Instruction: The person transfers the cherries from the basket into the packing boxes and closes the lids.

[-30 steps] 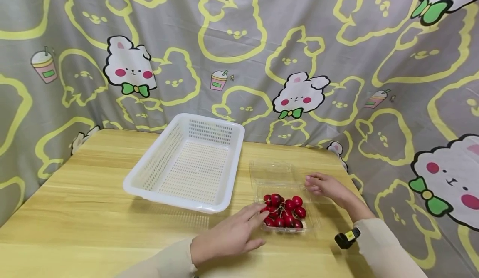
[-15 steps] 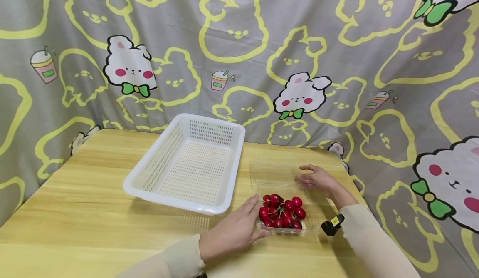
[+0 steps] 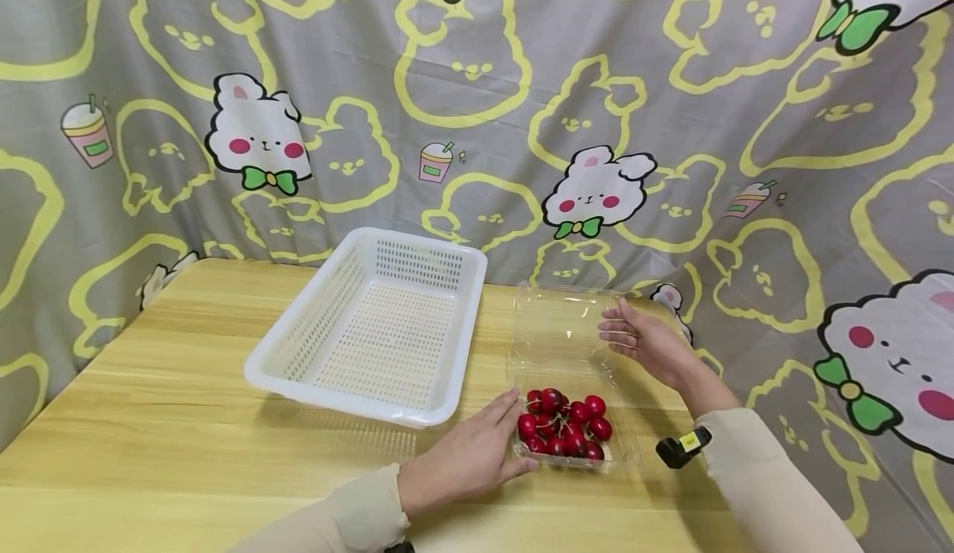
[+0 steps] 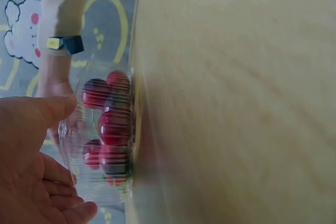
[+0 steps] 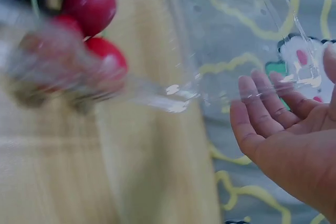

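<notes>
A clear plastic clamshell box (image 3: 624, 445) holds several dark red cherries (image 3: 572, 433), some with green stems. My left hand (image 3: 465, 458) rests against the box's left side, fingers extended, thumb near the front left corner. In the left wrist view the thumb (image 4: 58, 109) reaches the box's rim. The box's lid (image 3: 555, 329) is tilted up at the back. My right hand (image 3: 648, 346) touches the lid's right edge with its fingers loosely bent. In the right wrist view, the right fingers (image 5: 268, 106) show behind or against the clear plastic; exact contact is hard to tell.
A white plastic basket (image 3: 257, 367) with slotted walls stands left of the box on the wooden table (image 3: 186, 454). Behind the table hangs a grey patterned curtain (image 3: 477, 147). A small black camera (image 3: 681, 447) is strapped to the right wrist.
The lid has risen from lying low behind the box to a tilted position. My right hand has moved up along with it. My left hand has settled against the box's left side.
</notes>
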The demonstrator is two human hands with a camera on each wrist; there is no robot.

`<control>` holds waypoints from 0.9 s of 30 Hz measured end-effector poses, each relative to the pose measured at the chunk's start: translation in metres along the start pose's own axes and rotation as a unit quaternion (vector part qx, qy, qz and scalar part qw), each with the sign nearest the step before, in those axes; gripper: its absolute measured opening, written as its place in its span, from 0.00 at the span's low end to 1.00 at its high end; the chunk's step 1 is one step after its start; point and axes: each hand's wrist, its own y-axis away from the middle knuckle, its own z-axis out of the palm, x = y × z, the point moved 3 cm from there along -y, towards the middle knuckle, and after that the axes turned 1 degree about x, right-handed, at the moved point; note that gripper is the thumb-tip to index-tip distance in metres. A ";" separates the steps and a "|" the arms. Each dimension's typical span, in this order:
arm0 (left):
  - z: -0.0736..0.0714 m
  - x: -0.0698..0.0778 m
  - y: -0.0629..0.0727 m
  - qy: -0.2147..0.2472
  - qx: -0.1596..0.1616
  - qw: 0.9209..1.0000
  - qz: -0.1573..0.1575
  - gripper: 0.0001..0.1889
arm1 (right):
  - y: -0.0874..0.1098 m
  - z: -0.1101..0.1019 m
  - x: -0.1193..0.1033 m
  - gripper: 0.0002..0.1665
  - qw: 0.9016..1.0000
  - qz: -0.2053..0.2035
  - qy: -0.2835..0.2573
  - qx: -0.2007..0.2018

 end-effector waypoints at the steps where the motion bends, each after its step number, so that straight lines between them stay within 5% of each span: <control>1: 0.000 0.000 0.000 0.001 0.001 1.000 -0.001 0.43 | 0.002 0.000 -0.005 0.38 1.000 -0.011 -0.010 -0.002; 6: 0.001 -0.001 -0.002 -0.002 0.013 1.000 -0.002 0.43 | 0.016 0.001 -0.026 0.35 0.998 -0.055 -0.022 0.010; 11: 0.000 0.001 0.000 0.007 0.018 1.000 -0.016 0.42 | 0.030 0.006 -0.037 0.35 0.993 -0.085 0.072 0.038; 16: -0.003 0.004 0.006 0.047 0.015 0.998 -0.032 0.40 | 0.048 0.011 -0.043 0.25 0.969 -0.120 0.209 0.053; 19: -0.005 0.005 0.011 0.113 0.005 0.992 -0.053 0.41 | 0.058 0.013 -0.047 0.19 0.951 -0.145 0.269 0.052; 22: -0.008 0.004 0.016 0.216 0.001 0.972 -0.091 0.44 | 0.069 0.016 -0.049 0.16 0.942 -0.149 0.299 0.041; 27: -0.011 0.001 0.022 0.376 0.002 0.916 -0.141 0.46 | 0.080 0.023 -0.045 0.16 0.944 -0.140 0.298 -0.005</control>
